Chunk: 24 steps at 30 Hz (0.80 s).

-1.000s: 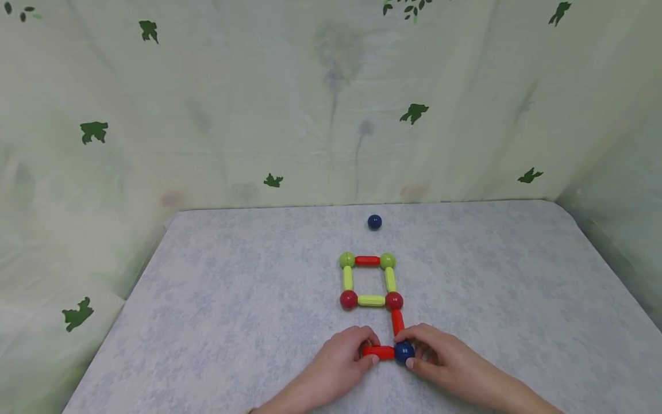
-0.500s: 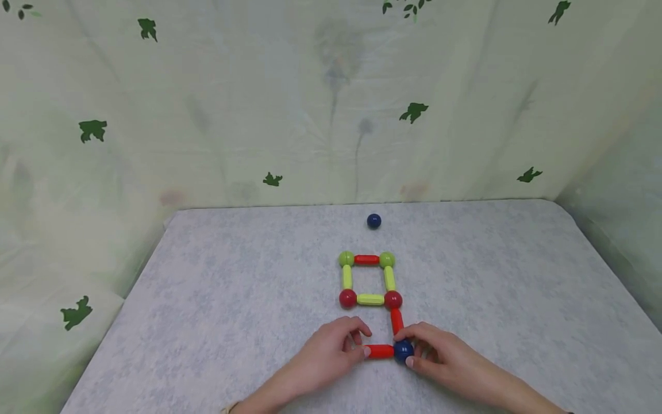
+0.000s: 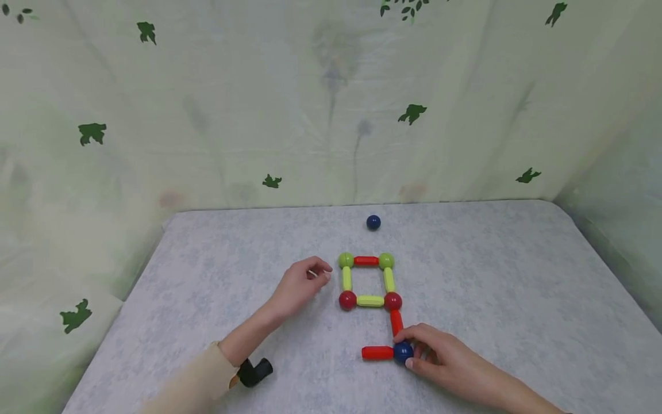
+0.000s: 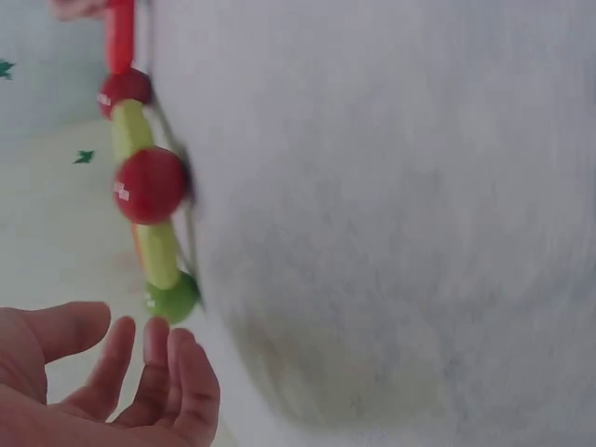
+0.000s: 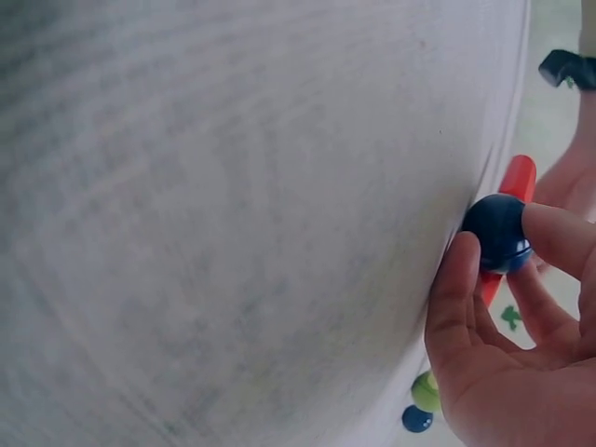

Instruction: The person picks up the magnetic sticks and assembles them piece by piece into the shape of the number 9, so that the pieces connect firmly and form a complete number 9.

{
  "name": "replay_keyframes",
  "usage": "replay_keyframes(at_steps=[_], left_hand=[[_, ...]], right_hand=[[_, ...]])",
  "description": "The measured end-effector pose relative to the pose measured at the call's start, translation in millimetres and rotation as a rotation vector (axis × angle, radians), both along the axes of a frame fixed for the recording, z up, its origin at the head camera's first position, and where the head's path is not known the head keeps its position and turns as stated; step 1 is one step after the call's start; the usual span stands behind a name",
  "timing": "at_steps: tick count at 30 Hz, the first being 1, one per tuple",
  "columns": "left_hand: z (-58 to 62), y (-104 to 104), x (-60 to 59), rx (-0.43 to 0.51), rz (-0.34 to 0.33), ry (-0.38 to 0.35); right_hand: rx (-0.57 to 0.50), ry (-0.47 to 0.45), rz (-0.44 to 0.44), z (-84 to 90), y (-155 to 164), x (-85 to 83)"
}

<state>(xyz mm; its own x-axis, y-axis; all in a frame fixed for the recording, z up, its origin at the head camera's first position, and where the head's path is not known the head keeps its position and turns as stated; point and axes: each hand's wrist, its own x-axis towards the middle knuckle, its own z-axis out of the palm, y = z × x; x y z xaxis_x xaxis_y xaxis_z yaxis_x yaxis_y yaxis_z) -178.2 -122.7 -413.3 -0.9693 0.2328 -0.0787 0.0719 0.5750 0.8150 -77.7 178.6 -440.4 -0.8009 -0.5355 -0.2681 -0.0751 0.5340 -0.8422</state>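
Observation:
My right hand (image 3: 439,359) pinches a dark blue ball (image 3: 403,353) between thumb and fingers, also plain in the right wrist view. From that ball a red stick (image 3: 377,353) points left and another red stick (image 3: 396,323) runs up to a red ball (image 3: 393,301). That ball is one corner of a flat square of yellow-green sticks (image 3: 370,301), a red stick (image 3: 366,261), two green balls (image 3: 346,260) and a second red ball (image 3: 347,300). My left hand (image 3: 300,284) hovers left of the square, fingers loosely bent, holding nothing; in the left wrist view its fingertips are near a green ball (image 4: 172,298).
A loose dark blue ball (image 3: 373,222) lies behind the square, near the table's back edge. A black wrist camera (image 3: 254,372) sits at the left wrist. The grey table (image 3: 233,259) ends at a pale fabric backdrop (image 3: 217,115) with green bird shapes.
My left hand has let go of the left-pointing red stick and moved up and left, to beside the square. My right hand stays on the dark blue ball.

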Motion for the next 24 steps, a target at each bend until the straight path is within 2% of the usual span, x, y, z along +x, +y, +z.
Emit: replay_keyframes(at_steps=[7, 9, 16, 20, 24], left_hand=[[-5.7, 8.3, -40.6, -0.001, 0.031, 0.025], [-8.3, 9.5, -53.1, 0.016, 0.014, 0.020], [-21.4, 14.9, -90.3, 0.077, -0.113, -0.018], [-25.5, 23.8, -106.1, 0.055, -0.138, 0.007], [-26.4, 33.8, -117.5, 0.031, -0.136, 0.021]], right_hand=[[-0.005, 0.000, 0.001, -0.3, 1.0, 0.2], [-0.014, -0.004, 0.003, -0.4, 1.1, -0.4], [-0.020, -0.013, 0.007, -1.1, -0.3, -1.2], [-0.011, -0.016, 0.001, -1.3, 0.2, -0.5], [-0.016, -0.019, 0.004, -1.6, 0.8, -1.0]])
